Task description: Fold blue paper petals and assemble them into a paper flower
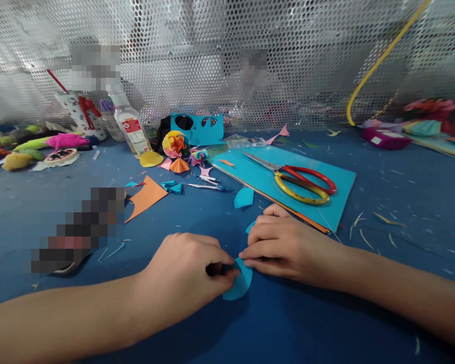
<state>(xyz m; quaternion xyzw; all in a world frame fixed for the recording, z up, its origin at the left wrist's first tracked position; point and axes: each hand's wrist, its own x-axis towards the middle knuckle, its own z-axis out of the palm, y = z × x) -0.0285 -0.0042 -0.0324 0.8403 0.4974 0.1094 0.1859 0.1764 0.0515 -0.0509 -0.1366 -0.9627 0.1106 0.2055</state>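
My left hand (185, 275) is closed in a pinch on the left edge of a small round piece of turquoise paper (239, 287) that lies on the blue table (402, 192). My right hand (284, 245) has its fingers pressed together on the paper's upper right edge. Both hands meet over the piece near the table's front. Another small turquoise scrap (243, 197) lies just beyond my right hand.
Red and yellow scissors (299, 183) rest on a turquoise sheet (341, 189) right of centre. An orange scrap (146, 197), paper flowers (175, 144), a glue bottle (131, 126) and a cup (79, 114) stand at the back left. Perforated mesh (227, 60) closes off the back.
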